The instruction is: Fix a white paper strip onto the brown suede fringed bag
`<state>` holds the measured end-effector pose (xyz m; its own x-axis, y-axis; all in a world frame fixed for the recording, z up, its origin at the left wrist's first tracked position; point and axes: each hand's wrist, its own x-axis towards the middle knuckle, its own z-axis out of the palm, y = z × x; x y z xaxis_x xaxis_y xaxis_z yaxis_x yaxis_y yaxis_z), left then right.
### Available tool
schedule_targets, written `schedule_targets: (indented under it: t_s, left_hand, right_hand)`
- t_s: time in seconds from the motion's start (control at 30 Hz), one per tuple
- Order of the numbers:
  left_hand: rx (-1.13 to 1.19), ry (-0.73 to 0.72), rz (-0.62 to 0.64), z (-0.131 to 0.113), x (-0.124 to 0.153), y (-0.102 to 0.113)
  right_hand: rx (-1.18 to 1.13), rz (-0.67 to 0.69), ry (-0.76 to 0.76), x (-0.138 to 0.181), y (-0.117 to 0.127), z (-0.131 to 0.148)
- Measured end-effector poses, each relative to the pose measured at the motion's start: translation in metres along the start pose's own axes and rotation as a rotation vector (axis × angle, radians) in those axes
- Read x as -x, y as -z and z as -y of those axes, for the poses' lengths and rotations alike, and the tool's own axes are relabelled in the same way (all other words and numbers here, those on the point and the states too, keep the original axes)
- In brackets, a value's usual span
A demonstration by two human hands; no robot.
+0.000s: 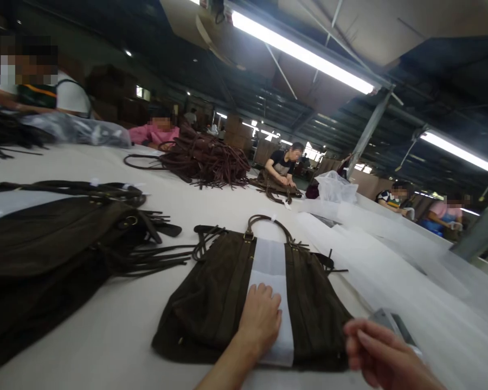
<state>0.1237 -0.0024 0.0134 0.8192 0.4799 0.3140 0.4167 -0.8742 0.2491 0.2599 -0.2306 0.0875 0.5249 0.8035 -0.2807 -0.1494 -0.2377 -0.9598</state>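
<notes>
A: Handbag (211,303) lay flat on the white table (117,336), dark brown suede, arched handle (268,221) at the far end, fringe strands off both sides. White foam strip (273,281) ran down its middle, handle to base.

B: Hands?

A: Left hand (261,320) was flat on the strip, fingers spread, palm down, pressing, gripping nothing. Right hand (380,352) hovered at the bag's near right corner, fingers curled; a grey flat object (390,322) showed just behind them. Couldn't tell if it was held.

B: Surroundings, same head view?

A: Second dark fringed bag (44,260) on the left, well apart. Pile of brown straps (203,160) further up the table. White foam sheets (374,254) stacked to the right. Other people sat along the far edges, one in a black shirt (283,162) bent over another bag.
</notes>
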Motion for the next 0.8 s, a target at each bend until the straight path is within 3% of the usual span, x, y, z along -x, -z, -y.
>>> schedule_targets:
  t_s: [0.1,0.17,0.33,0.47,0.8]
  left_hand:
    - [0.064,-0.005,0.011,0.005,0.003,-0.003]
    - [0.093,0.012,0.021,0.008,0.005,-0.004]
    - [0.114,0.042,0.069,0.010,0.006,-0.008]
    - [0.129,-0.020,0.120,0.012,0.007,-0.011]
    - [0.210,-0.131,0.143,0.017,0.003,-0.006]
  right_hand:
    - [-0.113,0.130,0.065,-0.072,-0.051,0.015]
    - [-0.101,0.139,0.065,-0.122,-0.071,0.015]
    - [0.056,0.040,0.021,-0.206,-0.075,-0.006]
    - [0.119,0.019,0.019,-0.226,-0.070,-0.019]
    - [0.205,0.061,0.122,-0.233,-0.066,-0.035]
